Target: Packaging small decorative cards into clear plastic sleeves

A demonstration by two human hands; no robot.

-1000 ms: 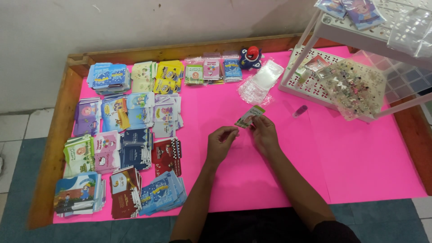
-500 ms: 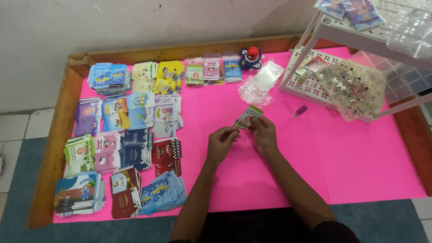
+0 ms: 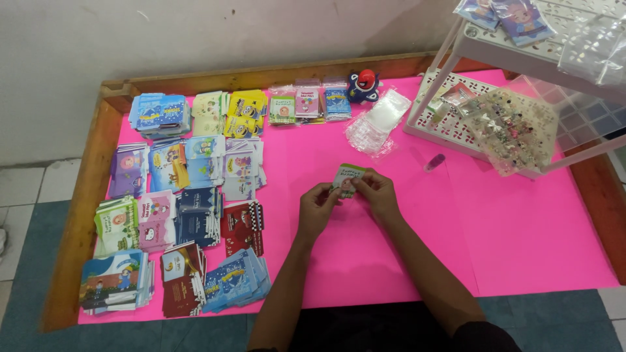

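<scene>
— Both hands, how do they sit?
— Left hand (image 3: 317, 207) and right hand (image 3: 377, 193) meet just above the middle of the pink bench (image 3: 521, 241). Forearms run in from six o'clock and converge toward twelve. Fingers are curled in and the thumbs are up; each hand pinches one side of a small card (image 3: 346, 180).

— Which way does the card lie?
— It's held between the two hands, slightly above the pink surface, with its printed face up toward the camera. It looks nearly square with rounded corners, tilted a little, with its top edge toward one o'clock. I cannot pick out a clear long axis.

— What hems them in?
— At nine o'clock of the hands, card stacks (image 3: 189, 208) in rows cover the left part of the bench; the nearest, a dark red one, is near the left hand but apart from it. At twelve o'clock lie clear plastic sleeves (image 3: 378, 124), with a blue toy (image 3: 362, 85) beyond them. At two o'clock stands a white rack (image 3: 456, 124), with a small purple thing (image 3: 434, 161) just in front of it.

— And open room?
— Bare pink from three to five o'clock, out to the wooden edge (image 3: 603, 195).
</scene>
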